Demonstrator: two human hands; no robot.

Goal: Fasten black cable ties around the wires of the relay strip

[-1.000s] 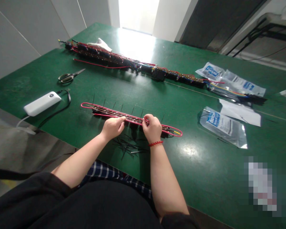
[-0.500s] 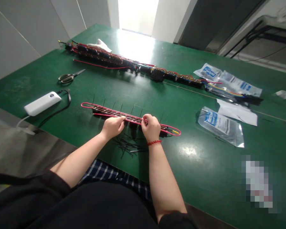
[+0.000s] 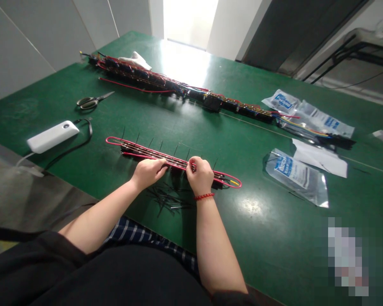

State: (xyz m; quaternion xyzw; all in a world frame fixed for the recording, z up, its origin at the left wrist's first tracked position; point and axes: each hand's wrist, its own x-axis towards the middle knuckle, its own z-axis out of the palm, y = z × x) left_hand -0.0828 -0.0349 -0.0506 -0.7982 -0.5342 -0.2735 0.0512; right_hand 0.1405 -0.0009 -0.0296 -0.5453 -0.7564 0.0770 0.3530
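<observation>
A long wire bundle (image 3: 137,147) with looped red wires lies slantwise on a black strip in front of me. Thin black cable ties stick up along its far side. Near its middle, my left hand (image 3: 148,173) is closed, thumb and fingers pressed on the bundle's near edge. My right hand (image 3: 200,175), with a red bracelet at the wrist, pinches at the bundle further right; whether a cable tie is between its fingertips is hidden. Loose cable ties (image 3: 167,199) lie in a pile on the near side, between my forearms.
Across the green table (image 3: 115,119) stretches a longer wired assembly (image 3: 166,83). Scissors (image 3: 91,102) and a white power bank (image 3: 53,137) with cables lie at left. Plastic bags (image 3: 296,176) and white paper (image 3: 321,157) are at right, with a pixelated patch (image 3: 347,257) below.
The view has shifted slightly. Both hands stay at nearly the same places on the wire bundle, and nothing has visibly been picked up or let go.
</observation>
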